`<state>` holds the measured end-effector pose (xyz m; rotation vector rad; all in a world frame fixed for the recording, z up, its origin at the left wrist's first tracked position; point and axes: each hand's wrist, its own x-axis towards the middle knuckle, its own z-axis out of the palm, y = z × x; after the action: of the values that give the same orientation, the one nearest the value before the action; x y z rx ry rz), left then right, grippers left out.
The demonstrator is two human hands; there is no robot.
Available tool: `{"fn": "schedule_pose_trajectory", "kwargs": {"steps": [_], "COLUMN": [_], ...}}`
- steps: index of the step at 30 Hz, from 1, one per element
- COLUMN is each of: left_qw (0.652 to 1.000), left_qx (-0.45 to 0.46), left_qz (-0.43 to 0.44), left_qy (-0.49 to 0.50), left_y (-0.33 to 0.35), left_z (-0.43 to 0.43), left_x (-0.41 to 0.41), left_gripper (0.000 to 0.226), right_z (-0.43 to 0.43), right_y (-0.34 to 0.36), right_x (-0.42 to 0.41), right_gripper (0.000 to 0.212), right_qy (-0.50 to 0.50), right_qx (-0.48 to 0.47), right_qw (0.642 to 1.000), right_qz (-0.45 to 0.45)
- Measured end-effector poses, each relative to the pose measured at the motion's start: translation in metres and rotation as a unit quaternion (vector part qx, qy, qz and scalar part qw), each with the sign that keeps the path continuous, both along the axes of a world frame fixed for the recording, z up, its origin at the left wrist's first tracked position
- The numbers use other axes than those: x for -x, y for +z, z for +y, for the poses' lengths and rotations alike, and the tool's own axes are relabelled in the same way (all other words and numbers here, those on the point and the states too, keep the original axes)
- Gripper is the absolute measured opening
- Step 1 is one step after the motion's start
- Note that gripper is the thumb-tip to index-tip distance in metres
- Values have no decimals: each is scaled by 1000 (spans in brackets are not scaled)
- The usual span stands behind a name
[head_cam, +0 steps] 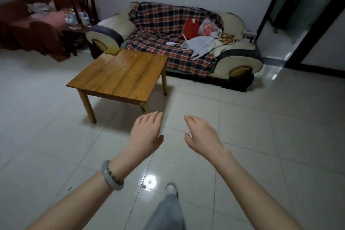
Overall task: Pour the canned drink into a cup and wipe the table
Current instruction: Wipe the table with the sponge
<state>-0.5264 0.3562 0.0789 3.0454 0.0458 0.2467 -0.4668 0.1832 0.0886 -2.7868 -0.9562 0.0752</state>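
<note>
Grey trouser leg (pixel 166 211) lowest in view; left hand (pixel 147 132) and right hand (pixel 201 134) spread open, holding nothing, over tiled floor (pixel 261 117), short of wooden table (pixel 121 73) bearing yellow cloth (pixel 113 50)

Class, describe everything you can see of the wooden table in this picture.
The wooden table is low and square, its top made of glossy honey-brown planks with visible grain. Three plain legs show. It stands upright on the pale tiled floor, before the plaid-covered sofa. A yellowish cloth lies on its far corner. Neither hand touches it.
</note>
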Motion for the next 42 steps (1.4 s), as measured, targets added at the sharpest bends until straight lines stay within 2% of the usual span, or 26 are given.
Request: {"fn": "schedule_pose_trajectory", "kwargs": {"steps": [14,22,34,42], "left_qw": [999,999,997,988], "left_qx": [8,17,-5,-19], "left_qz": [17,23,37,49], "left_qy": [-37,-30,68,146], "left_y": [2,-3,-21,-32], "left_z": [9,29,73,111], "left_x": [-251,-357,-543,-651], "left_gripper": [70,68,72,86], "right_z": [6,28,85,130], "right_y": [9,1,-13,-9], "right_x": [-240,-354,-567,-707], "right_gripper": [56,57,56,53], "right_qy": [-42,-37,62,148], "right_qx": [-23,-22,-16,-9], "right_qw": [999,999,997,988], "right_qz": [15,30,33,41]}}
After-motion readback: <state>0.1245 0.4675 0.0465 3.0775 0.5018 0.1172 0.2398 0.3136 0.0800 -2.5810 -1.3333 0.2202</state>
